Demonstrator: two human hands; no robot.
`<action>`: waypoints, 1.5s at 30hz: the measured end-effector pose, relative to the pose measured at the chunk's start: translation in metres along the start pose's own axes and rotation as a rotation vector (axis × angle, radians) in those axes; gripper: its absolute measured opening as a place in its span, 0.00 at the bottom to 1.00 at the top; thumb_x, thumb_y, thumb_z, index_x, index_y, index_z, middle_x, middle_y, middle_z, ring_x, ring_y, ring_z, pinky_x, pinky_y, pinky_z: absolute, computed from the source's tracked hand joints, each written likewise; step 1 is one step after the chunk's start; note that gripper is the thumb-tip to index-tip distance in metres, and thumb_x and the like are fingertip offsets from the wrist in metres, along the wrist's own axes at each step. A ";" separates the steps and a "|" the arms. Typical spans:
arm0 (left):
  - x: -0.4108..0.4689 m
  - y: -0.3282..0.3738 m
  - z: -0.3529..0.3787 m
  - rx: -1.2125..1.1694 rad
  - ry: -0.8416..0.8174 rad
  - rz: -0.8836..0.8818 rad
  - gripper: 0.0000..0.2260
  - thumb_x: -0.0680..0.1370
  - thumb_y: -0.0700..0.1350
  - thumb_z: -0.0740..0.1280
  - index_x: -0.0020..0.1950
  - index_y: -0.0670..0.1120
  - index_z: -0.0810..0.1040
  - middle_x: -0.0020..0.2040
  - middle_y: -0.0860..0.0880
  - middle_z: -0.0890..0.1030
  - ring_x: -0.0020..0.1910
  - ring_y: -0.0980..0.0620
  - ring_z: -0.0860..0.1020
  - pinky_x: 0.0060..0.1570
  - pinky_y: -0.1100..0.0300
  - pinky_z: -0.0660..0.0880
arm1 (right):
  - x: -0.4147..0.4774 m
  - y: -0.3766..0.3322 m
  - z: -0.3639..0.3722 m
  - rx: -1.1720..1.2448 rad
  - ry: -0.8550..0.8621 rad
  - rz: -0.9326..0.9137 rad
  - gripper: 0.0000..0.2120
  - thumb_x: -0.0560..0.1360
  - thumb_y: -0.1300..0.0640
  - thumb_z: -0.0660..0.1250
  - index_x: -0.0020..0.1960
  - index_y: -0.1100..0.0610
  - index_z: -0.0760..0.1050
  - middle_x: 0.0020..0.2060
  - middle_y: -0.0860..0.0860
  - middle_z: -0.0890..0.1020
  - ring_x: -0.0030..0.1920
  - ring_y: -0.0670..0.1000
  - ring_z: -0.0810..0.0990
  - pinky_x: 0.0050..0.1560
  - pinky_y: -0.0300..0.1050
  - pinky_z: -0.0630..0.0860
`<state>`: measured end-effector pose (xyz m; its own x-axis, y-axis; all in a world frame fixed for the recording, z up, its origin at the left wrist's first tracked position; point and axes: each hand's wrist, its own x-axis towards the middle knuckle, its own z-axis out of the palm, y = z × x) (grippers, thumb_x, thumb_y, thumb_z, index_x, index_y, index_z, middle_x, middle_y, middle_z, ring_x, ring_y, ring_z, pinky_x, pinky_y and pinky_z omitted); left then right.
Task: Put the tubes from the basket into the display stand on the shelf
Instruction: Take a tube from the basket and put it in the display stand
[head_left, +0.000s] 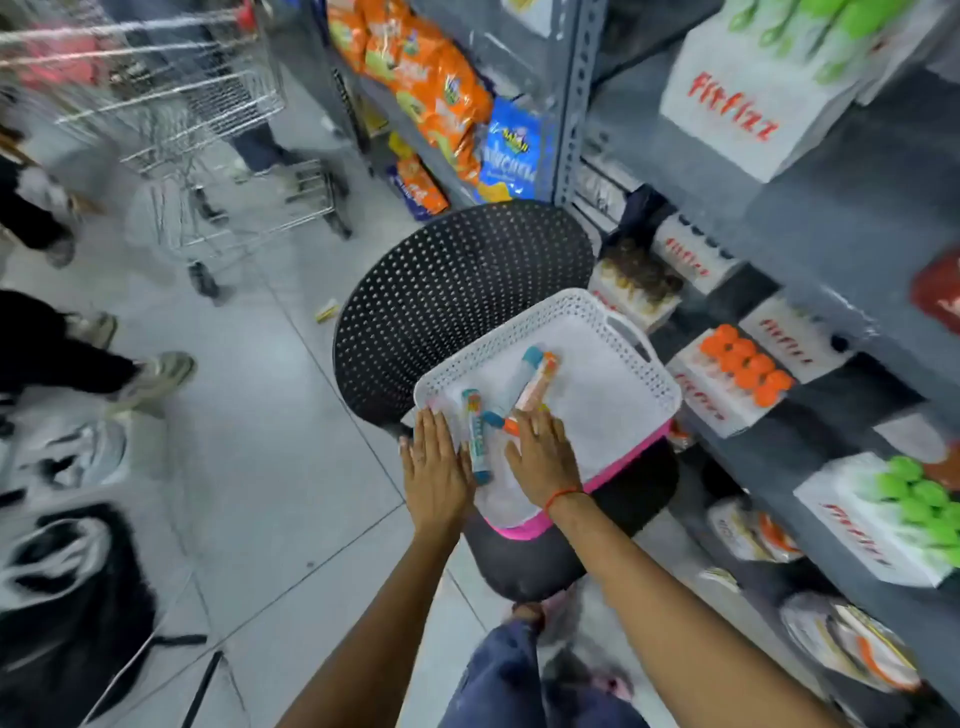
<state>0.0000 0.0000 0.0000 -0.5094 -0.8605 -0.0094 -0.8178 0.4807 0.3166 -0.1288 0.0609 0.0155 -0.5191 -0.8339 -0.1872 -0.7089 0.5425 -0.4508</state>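
Both hands flat, fingers spread, palms down at near edge of white basket (644, 374); neither is clamped on anything. Left hand (435, 467) lies on basket's near-left rim, just left of a blue-capped tube (476, 435) that lies lengthwise between the two hands, touching or almost touching the left hand's thumb side. Right hand (545, 457) rests inside the basket on its white bottom, red thread on wrist; its fingertips (524, 418) touch or overlap the ends of two more tubes. One is a pale tube with blue cap (517, 382), the other an orange tube (540, 382); they lie side by side, slanting up-right away from the right hand. A short orange-and-blue piece (498, 421) sits just left of the right fingertips; blurred, cannot tell if a cap or another tube.

Basket holds only these tubes, sits tilted on a black perforated chair (452, 291), pink edge (613, 475) under its near side.

Shelf (831, 228) on right: white display stands marked "fitfizz". One stand (722, 400) just right of basket is filled with orange-capped tubes; a nearer stand (872, 530) holds green caps; upper stand (748, 104) also green caps. Frame motion-blurred.
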 end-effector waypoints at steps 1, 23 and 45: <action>0.002 -0.005 0.005 -0.025 -0.036 -0.031 0.24 0.81 0.45 0.58 0.74 0.37 0.58 0.75 0.37 0.61 0.74 0.40 0.60 0.73 0.43 0.56 | 0.002 -0.002 0.011 0.010 -0.147 0.046 0.22 0.76 0.55 0.61 0.68 0.60 0.65 0.65 0.63 0.72 0.64 0.64 0.71 0.61 0.59 0.74; 0.008 -0.013 0.028 0.088 -0.207 -0.038 0.27 0.82 0.52 0.49 0.77 0.41 0.47 0.78 0.43 0.50 0.77 0.47 0.48 0.74 0.52 0.41 | 0.012 0.012 -0.026 0.544 -0.043 0.383 0.13 0.73 0.52 0.63 0.43 0.61 0.80 0.43 0.61 0.85 0.45 0.62 0.84 0.47 0.56 0.81; -0.010 0.383 -0.005 -0.268 0.075 0.793 0.27 0.80 0.47 0.60 0.75 0.37 0.58 0.75 0.39 0.60 0.75 0.43 0.58 0.73 0.49 0.52 | -0.197 0.223 -0.402 0.263 0.648 0.384 0.05 0.71 0.59 0.69 0.42 0.60 0.81 0.44 0.60 0.86 0.48 0.57 0.83 0.51 0.56 0.79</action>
<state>-0.3069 0.1925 0.1264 -0.8796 -0.2984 0.3704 -0.1293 0.8994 0.4175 -0.3762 0.3868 0.3024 -0.9358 -0.3248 0.1368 -0.3300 0.6713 -0.6636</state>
